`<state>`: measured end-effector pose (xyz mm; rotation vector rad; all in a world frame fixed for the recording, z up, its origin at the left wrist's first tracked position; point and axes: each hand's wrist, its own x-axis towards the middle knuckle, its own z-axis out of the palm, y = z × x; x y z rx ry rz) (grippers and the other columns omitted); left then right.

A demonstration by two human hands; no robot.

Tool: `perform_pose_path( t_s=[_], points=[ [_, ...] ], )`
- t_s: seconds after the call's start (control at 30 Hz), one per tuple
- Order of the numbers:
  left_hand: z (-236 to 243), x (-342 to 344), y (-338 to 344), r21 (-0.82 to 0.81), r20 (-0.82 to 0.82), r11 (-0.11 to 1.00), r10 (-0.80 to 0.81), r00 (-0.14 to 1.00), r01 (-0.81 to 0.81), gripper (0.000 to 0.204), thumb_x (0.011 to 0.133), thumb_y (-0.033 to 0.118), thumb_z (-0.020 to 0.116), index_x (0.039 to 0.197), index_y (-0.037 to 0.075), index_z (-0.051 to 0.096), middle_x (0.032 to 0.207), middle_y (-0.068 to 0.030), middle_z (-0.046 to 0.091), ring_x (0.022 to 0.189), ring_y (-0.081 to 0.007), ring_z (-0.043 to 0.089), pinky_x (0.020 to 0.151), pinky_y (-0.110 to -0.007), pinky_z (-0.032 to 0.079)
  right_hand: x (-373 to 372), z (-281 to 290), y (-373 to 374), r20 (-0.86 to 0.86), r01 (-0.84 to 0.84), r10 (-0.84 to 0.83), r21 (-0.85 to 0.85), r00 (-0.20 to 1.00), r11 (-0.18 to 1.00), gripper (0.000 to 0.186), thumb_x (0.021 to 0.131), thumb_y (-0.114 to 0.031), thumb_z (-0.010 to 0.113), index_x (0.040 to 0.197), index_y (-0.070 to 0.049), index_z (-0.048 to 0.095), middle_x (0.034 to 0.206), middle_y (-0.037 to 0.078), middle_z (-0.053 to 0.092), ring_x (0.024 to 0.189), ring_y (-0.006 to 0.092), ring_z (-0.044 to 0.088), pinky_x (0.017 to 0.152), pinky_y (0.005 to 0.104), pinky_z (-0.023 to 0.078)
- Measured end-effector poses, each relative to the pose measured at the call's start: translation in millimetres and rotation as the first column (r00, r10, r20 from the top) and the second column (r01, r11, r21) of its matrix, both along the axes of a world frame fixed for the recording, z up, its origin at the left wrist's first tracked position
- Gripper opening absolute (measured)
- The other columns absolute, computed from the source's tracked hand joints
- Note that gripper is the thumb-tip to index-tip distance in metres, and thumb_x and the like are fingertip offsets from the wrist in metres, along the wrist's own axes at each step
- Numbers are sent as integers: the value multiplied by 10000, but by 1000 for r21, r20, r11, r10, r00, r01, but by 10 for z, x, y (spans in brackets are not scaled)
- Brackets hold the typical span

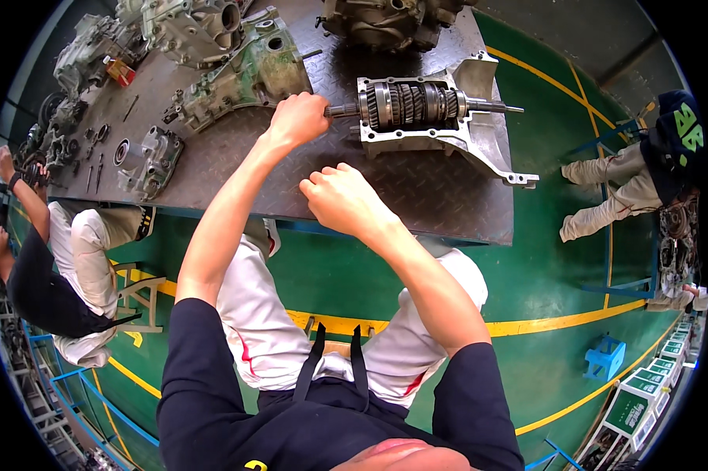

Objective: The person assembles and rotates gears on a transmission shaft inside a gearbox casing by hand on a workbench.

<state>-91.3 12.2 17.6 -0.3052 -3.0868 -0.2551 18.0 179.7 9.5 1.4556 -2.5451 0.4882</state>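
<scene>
On the metal bench lies an opened gearbox housing half, its row of steel gears exposed. A splined shaft sticks out at its left end, and a thinner shaft out at its right. My left hand is closed around the left shaft end. Nearer to me, my right hand hovers over the bench edge with its fingers curled in, touching neither housing nor shaft. Whatever it may hold is hidden.
A greenish bell-shaped housing and a small cover casting lie left on the bench. A dark gearbox sits at the back. One person works at left, another stands right. A blue stool is on the floor.
</scene>
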Motion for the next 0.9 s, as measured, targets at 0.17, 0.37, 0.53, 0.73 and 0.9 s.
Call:
perform_pose_path(
  t_s=[0.17, 0.37, 0.53, 0.73, 0.9],
  points=[
    [-106, 125, 83, 28, -296, 999, 43, 954, -37, 145, 835, 169, 686, 927, 82, 756, 802, -199, 724, 777, -388, 725, 713, -497, 581, -1, -54, -10, -11, 0, 0, -2, 1000, 1000, 80, 826, -107, 633, 851, -69, 698, 829, 99, 718, 825, 262, 715, 757, 403, 518],
    [-214, 121, 97, 37, -421, 998, 63, 905, -52, 114, 830, 179, 697, 872, 79, 733, 730, -175, 712, 702, -359, 724, 645, -455, 573, 6, -78, -35, 0, 2, -2, -14, 1000, 1000, 72, 824, -110, 638, 846, -74, 697, 821, 97, 716, 825, 264, 712, 759, 408, 521],
    [-194, 119, 86, 0, -375, 998, 58, 925, -63, 137, 833, 206, 697, 873, 76, 719, 743, -163, 708, 720, -347, 718, 650, -454, 560, 22, -84, -36, 4, -8, 8, -5, 1000, 1000, 72, 828, -112, 638, 851, -74, 694, 826, 97, 714, 833, 265, 709, 757, 413, 518],
    [-335, 286, 262, -73, -667, 997, -43, 744, -8, 175, 821, 200, 702, 940, 111, 609, 889, -68, 623, 894, -268, 612, 791, -413, 468, 33, 18, -4, 12, 1, -1, -8, 1000, 1000, 85, 836, -110, 634, 881, -66, 691, 847, 98, 717, 843, 265, 708, 762, 413, 513],
    [-358, 243, 315, -32, -657, 999, -26, 754, 7, 223, 798, 202, 743, 922, 112, 581, 863, -59, 608, 866, -259, 615, 779, -402, 460, 39, -15, 37, 32, 4, -4, -23, 999, 1000, 66, 848, -119, 629, 872, -70, 666, 845, 95, 697, 858, 273, 701, 798, 420, 505]
  ],
)
